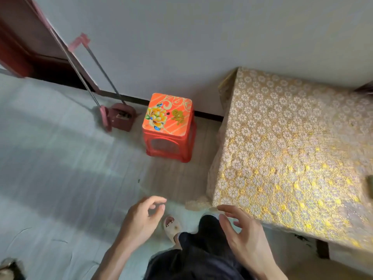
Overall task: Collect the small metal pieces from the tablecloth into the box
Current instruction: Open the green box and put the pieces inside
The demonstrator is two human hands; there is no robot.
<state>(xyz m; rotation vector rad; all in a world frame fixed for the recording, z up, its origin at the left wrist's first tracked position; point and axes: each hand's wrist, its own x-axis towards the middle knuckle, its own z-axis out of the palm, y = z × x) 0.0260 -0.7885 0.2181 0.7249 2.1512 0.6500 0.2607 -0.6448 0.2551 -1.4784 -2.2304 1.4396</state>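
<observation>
The left hand (pixel 141 219) and right hand (pixel 244 237) hover loosely curled, holding nothing, near the gold floral lace tablecloth (pixel 292 158) corner.

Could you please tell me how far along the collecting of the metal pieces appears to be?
Nothing looks done: no box shows, and no metal pieces can be made out on the tablecloth. In hand: the left hand, over the floor, and the right hand, by the tablecloth's near edge, are loosely curled and empty. Left: seemingly the whole collection; a dark object cut off at the right edge cannot be identified.
</observation>
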